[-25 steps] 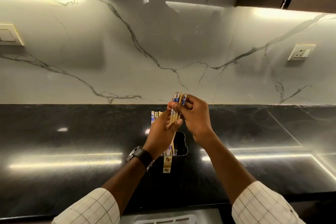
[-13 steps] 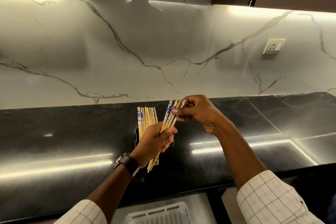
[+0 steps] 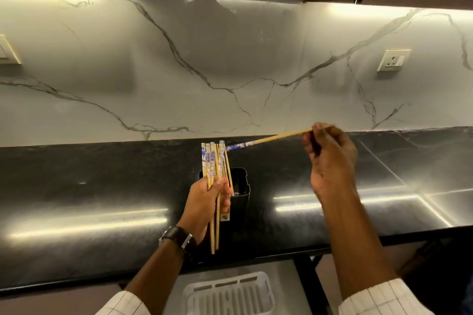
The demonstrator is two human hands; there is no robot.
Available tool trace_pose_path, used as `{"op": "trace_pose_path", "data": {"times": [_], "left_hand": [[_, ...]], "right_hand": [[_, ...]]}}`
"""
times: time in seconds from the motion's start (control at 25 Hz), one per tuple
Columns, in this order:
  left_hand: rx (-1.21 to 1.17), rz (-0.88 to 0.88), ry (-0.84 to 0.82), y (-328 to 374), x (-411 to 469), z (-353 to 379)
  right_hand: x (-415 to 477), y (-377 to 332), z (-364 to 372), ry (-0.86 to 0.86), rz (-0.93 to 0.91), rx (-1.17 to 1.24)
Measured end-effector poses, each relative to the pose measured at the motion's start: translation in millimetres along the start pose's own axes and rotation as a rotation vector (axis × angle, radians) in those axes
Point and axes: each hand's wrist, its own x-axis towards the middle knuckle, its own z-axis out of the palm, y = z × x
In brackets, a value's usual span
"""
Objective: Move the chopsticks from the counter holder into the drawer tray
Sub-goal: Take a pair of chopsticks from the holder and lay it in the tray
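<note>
Left hand (image 3: 208, 202) closed around a bundle of chopsticks (image 3: 214, 161), held roughly upright; blue-and-white patterned ends up, plain wooden tips hanging below the fist, past the wristwatch (image 3: 179, 236). Bundle sits just in front of a black counter holder (image 3: 240, 186), which stands on the dark glossy counter (image 3: 102, 186); a small label shows on the holder's front, partly hidden by the fingers. Cannot tell whether anything is left inside the holder. Right hand (image 3: 330, 161) raised off to the right, well apart from the left, fingers pinched on the plain end of a single chopstick (image 3: 266, 139). That stick lies near horizontal, its patterned end pointing left and reaching close to the top of the bundle; touching or not, cannot tell. Below the counter edge, a white slotted drawer tray (image 3: 230, 294) shows in an open drawer. White marble-veined backsplash (image 3: 230, 59) behind, wall socket (image 3: 393, 60) at right. Checked sleeves on both forearms.
</note>
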Motion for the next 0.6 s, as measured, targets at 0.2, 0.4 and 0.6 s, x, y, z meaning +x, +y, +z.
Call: {"op": "trace_pose_path", "data": {"times": [0.2,0.4,0.6], "left_hand": [[-0.712,-0.220,0.186,18.1,3.4,22.0],[-0.654,-0.186,0.261,11.7,-9.6,31.0],[-0.624,-0.121,0.203,-5.6,-29.2,31.7]], "right_hand": [[-84.7,89.9,-16.2,0.305,0.245,-0.003],[-153.0,132.8,-46.2,0.193,0.325,-0.374],[-165.9,125.7,-59.9,0.085,0.348,-0.594]]}}
